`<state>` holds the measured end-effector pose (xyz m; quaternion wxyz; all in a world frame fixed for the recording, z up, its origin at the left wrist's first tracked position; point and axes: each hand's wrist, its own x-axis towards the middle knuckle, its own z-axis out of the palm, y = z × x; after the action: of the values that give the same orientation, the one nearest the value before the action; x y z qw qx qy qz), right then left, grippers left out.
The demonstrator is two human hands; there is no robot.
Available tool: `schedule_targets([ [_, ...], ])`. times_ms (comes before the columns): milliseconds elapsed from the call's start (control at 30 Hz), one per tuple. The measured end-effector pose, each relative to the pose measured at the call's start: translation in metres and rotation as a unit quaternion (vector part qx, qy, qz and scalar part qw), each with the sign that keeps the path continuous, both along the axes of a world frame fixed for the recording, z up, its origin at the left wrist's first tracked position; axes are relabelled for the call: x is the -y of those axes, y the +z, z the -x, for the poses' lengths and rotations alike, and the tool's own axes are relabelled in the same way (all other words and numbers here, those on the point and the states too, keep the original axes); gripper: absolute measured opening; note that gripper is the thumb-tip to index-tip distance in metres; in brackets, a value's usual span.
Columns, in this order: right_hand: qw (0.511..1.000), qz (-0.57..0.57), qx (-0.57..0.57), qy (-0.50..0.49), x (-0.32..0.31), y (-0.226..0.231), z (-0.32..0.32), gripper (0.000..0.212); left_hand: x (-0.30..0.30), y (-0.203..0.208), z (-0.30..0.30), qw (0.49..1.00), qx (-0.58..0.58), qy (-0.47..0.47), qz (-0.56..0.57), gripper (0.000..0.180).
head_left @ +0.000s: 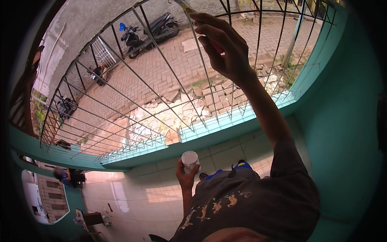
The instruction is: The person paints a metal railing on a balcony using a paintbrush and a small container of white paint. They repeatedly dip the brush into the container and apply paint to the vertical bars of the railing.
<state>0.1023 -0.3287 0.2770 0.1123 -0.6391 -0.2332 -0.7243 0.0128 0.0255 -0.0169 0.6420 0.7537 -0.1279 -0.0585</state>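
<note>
One hand (186,173) gripping cup (190,158), other (227,52) holding brush (186,7)

Daylight comes from beyond the grille (208,82); the rubble (155,121) just outside it is bright, nearly bleached; below it, glare streaks the floor (147,197); the wall (342,113) to its right is dimmer; the right hand (225,48) before it looks dark; its bars bow outward; blackness rings the view.

A dark motorbike (160,28) stands on the brick lane (184,66) at eleven o'clock. A teal wall (342,133) fills three o'clock; pale, shiny floor tiles (135,201) spread out at seven o'clock.
</note>
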Motion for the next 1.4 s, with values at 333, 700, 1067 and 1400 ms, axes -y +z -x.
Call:
schedule_targets([
  [333, 0.976, -0.106, -0.007, 0.189, 0.016, 0.027, 0.006, 0.019, 0.003, -0.003, -0.002, 1.000, 0.005, -0.010, 0.010, 0.063],
  [700, 0.942, -0.173, 0.017, 0.286, 0.012, 0.050, 0.005, 0.020, 0.003, 0.000, 0.000, 1.000, -0.006, 0.006, 0.004, 0.064],
  [1067, 0.915, -0.220, 0.011, 0.338, 0.009, 0.058, 0.006, 0.020, 0.000, -0.005, -0.001, 1.000, -0.002, -0.004, 0.005, 0.064],
  [1400, 0.932, -0.189, -0.002, 0.310, 0.022, 0.053, -0.003, 0.021, 0.001, -0.003, -0.002, 1.000, 0.010, 0.004, 0.000, 0.064],
])
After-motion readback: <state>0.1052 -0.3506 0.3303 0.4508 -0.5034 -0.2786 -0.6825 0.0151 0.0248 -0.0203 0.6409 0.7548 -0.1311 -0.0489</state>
